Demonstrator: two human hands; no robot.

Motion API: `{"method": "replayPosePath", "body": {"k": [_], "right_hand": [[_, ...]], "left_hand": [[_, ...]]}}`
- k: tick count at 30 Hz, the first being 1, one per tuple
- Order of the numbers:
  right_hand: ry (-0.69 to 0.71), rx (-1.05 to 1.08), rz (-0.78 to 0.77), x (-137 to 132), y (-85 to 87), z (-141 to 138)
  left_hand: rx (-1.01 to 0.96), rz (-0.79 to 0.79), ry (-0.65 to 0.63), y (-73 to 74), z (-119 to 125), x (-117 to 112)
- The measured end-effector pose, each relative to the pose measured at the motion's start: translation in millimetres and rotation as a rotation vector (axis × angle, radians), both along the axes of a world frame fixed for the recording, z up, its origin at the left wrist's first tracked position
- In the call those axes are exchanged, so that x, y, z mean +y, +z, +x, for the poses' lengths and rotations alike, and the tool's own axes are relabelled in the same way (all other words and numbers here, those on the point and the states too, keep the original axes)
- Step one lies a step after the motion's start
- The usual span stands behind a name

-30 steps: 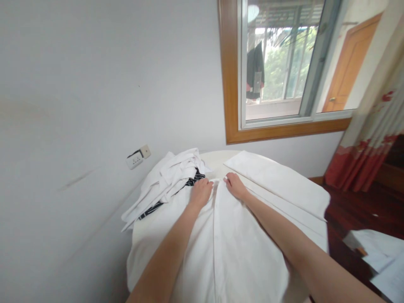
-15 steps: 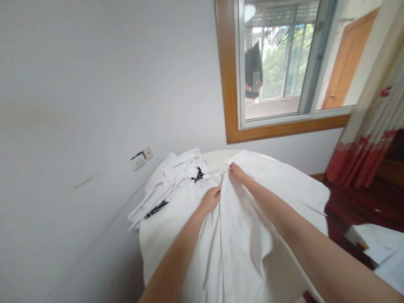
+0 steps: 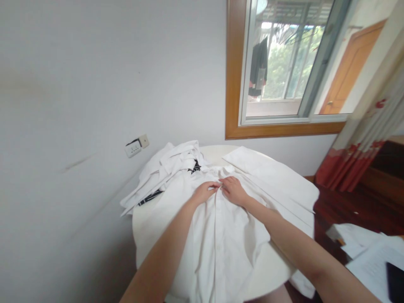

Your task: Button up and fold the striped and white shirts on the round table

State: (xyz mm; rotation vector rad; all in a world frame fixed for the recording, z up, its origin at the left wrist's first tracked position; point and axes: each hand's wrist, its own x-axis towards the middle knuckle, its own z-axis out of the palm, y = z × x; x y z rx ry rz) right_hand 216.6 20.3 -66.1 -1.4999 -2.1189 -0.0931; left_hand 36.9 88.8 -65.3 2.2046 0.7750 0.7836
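A white button-front shirt (image 3: 232,240) lies spread over a round white table (image 3: 148,235), its button strip running toward me. My left hand (image 3: 204,193) pinches the edge of the strip near the shirt's upper part. Close beside it, my right hand (image 3: 233,190) has its fingers bent onto the same strip, the fingertips of both hands almost meeting. What lies between the fingertips is too small to make out. One sleeve of the shirt stretches out to the right across the table.
A heap of white clothes (image 3: 170,162) with a black striped piece (image 3: 150,197) sits at the table's left, against the wall. A wall socket (image 3: 133,148) is above it. Papers (image 3: 375,252) and a dark flat object (image 3: 396,280) are low at the right. A curtain (image 3: 344,160) hangs beside the window.
My right hand has come back and left from the shirt's upper edge to meet my left hand at the button strip. The right front panel now lies down flatter. The view has shifted slightly.
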Motion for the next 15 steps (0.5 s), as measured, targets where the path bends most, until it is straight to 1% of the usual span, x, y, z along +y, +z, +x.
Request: {"method": "replayPosePath", "body": {"k": [3,6,10,12,15], "right_hand": [[0.016,0.025,0.004,6,0.7,3],[0.029,0.079,0.041,7,2.2,3],[-0.019,0.112,0.079,6,3.0,2],[-0.066,0.109,0.079,7,2.6,2],[-0.131,0.119,0.071,10,0.1,2]], "left_hand": [[0.018,0.006,-0.013,3.6,-4,-4],[0.025,0.007,-0.027,6.1,-5,-7],[0.049,0.017,0.001,9.1,-4,-12],[0.088,0.085,0.012,10.1,-3,-14],[0.177,0.252,-0.012,11.3,-1,-16]]}}
